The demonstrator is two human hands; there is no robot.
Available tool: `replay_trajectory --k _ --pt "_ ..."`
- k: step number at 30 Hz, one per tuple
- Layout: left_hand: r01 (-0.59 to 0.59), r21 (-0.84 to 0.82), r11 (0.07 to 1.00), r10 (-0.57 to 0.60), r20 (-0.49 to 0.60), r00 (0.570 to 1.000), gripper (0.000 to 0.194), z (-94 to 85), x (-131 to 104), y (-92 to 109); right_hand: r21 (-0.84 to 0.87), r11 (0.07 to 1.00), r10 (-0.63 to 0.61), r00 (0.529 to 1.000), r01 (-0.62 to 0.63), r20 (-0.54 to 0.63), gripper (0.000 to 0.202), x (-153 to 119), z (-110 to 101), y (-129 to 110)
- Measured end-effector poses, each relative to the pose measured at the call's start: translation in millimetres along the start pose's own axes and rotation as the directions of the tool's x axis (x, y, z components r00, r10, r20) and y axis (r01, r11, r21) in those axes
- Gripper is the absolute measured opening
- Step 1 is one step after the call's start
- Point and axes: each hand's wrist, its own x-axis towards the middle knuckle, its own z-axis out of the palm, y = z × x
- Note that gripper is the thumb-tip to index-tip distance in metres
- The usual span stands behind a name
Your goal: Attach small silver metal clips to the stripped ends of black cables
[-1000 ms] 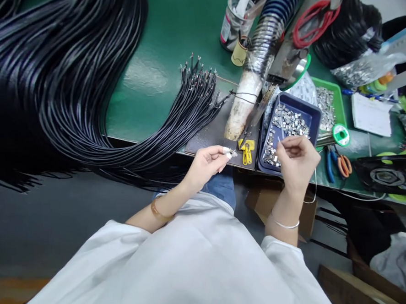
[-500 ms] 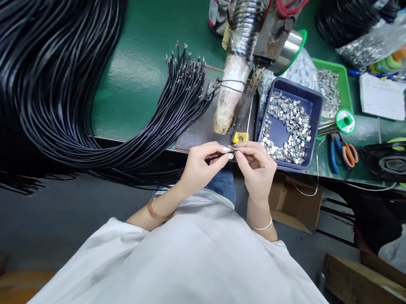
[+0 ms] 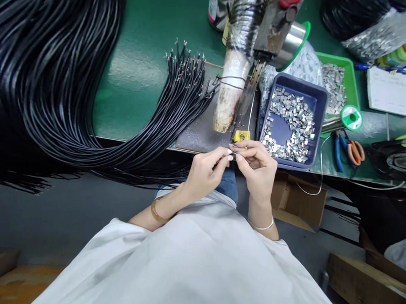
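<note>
Obs.: we see both hands meeting low at the near edge of the green bench top, fingertips nearly touching. L hand: thumb + index closed in a pinch, other fingers curled; white covers on the pinching tips. R hand: thumb + index drawn almost together at the same spot, rest of fingers loosely bent. Between the 2 sets of tips, a small thin piece, dark w/ a bit of shine; we read both hands as gripping it. Too small, partly hidden: can't ID type.

Just beyond R fingertips: yellow block, on the edge of a brown-grey board. Further out, same line: duct nozzle, white-wrapped, stained tip pointing back twd hands, joined to ribbed hose.

R of R hand, near: dark blue tray w/ loose metal connector shells, approx. ring-like spread, bare patch mid-tray. Past it, green tray, more small metal parts. Well R: solder spool, blue-gripped tool + orange-gripped tool, notepad.

L of and beyond L hand: lg. bundle of black cables, curving across bench edge; stripped ends fanned up on far side of L hand.

Below R hand, under bench: open cardboard box. We also log tan bangle on L wrist, pale bangle on R.
</note>
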Motion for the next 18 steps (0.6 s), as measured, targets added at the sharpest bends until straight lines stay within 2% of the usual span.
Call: replay_trajectory --k 1,3,6,9,11,13,15,18 --pt "0.094 -0.127 0.987 -0.09 0.038 0.995 0.025 -0.1 0.1 1.7 0.003 1.0 -0.002 1.0 0.002 -0.012 0.004 -0.6 1.4 0.8" --pt "0.243 -0.358 0.902 -0.214 0.118 0.97 0.026 -1.6 2.8 4.3 -0.036 0.999 -0.026 0.998 0.024 -0.052 0.003 -1.2 3.4 1.8" --pt "0.321 -0.549 0.772 -0.287 0.151 0.946 0.028 -5.4 9.4 5.5 -0.084 0.993 -0.09 0.985 0.078 -0.145 0.009 -1.3 4.1 1.6" --pt "0.326 -0.6 0.73 -0.337 0.098 0.936 0.022 -7.5 14.5 5.0 -0.165 0.959 -0.262 0.942 0.23 -0.212 0.015 -3.1 3.6 0.7" --pt "0.323 -0.616 0.719 -0.364 0.063 0.929 0.021 -7.8 16.4 4.7 -0.272 0.896 -0.405 0.898 0.352 -0.171 0.016 -5.1 3.6 0.4" --pt "0.324 -0.62 0.714 -0.382 0.043 0.923 0.023 -7.8 17.5 4.3 -0.342 0.84 -0.478 0.872 0.42 -0.104 0.016 -6.6 4.4 1.2" --pt "0.333 -0.612 0.717 -0.395 0.036 0.918 0.025 -8.0 18.4 3.4 -0.326 0.857 -0.447 0.89 0.399 -0.088 0.015 -6.7 5.4 2.9" --pt "0.33 -0.626 0.706 -0.402 0.03 0.915 0.025 -8.2 19.5 1.3 -0.218 0.931 -0.326 0.936 0.294 -0.134 0.011 -4.0 6.7 6.2"
